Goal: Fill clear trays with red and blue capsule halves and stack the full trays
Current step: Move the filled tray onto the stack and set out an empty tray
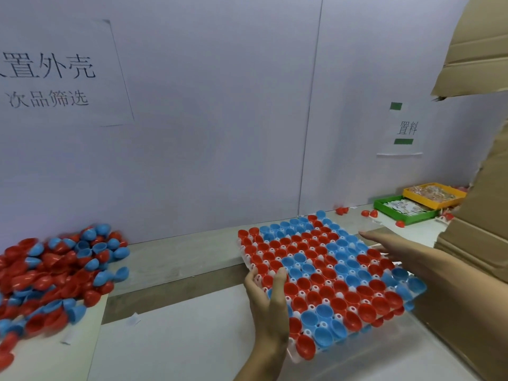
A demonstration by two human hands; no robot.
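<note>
We hold the full clear plastic tray of red and blue capsule halves (pixel 324 273) between us: left hand (pixel 270 303) grips its near-left edge, right hand (pixel 395 247) lies flat, fingers straight, at its far-right edge, toward the bench's (pixel 176 259) right end.

Both hands (pixel 270 296) on full tray (pixel 324 273), capsule pile (pixel 55 273) left.

capsule halves (pixel 316 270): glossy smooth plastic | tray (pixel 295 356): clear plastic | box (pixel 475 243): matt cardboard
</note>
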